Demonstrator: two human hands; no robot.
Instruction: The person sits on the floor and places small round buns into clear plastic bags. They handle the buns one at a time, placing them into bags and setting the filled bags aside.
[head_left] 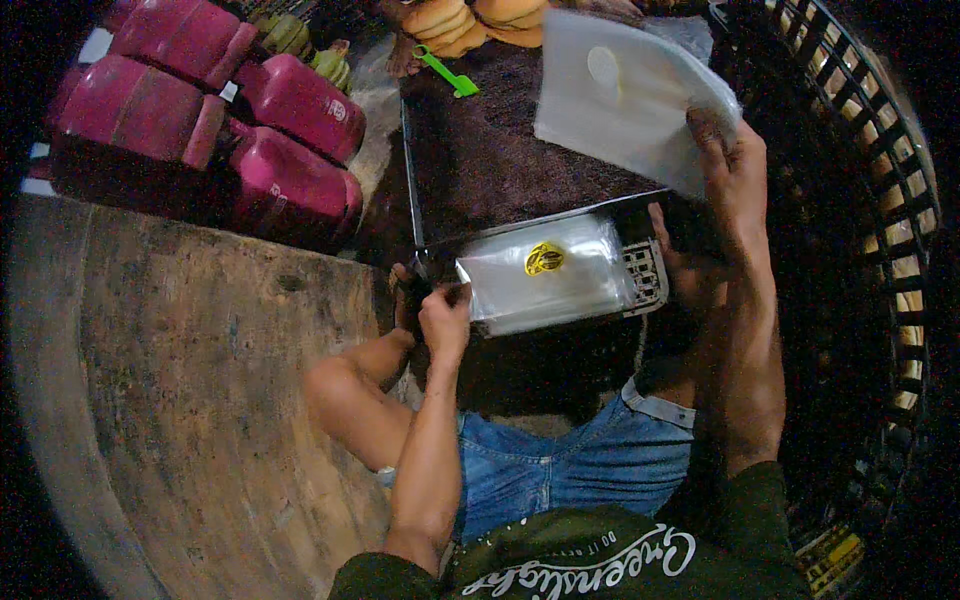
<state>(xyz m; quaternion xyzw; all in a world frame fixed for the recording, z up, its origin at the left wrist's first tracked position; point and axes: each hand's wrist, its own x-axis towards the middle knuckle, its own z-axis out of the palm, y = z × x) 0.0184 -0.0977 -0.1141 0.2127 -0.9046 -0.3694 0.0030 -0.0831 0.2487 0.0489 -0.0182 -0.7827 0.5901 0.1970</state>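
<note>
My right hand is raised at the upper right, fingers closed on the edge of a sheaf of clear plastic bags with a pale round mark. Lower down, a stack of clear plastic bags with a yellow-and-black round label lies flat in front of my lap. At its left end, my left hand pinches the corner of the bags. Beyond the stack spreads a metal-rimmed tray with a dark brown, grainy-looking surface. On its far left part rests a bright green plastic tool.
Several magenta containers lie at the upper left, above a worn wooden board. Round golden buns sit past the tray. A light slotted plastic piece shows at the stack's right end. A black lattice crate stands along the right.
</note>
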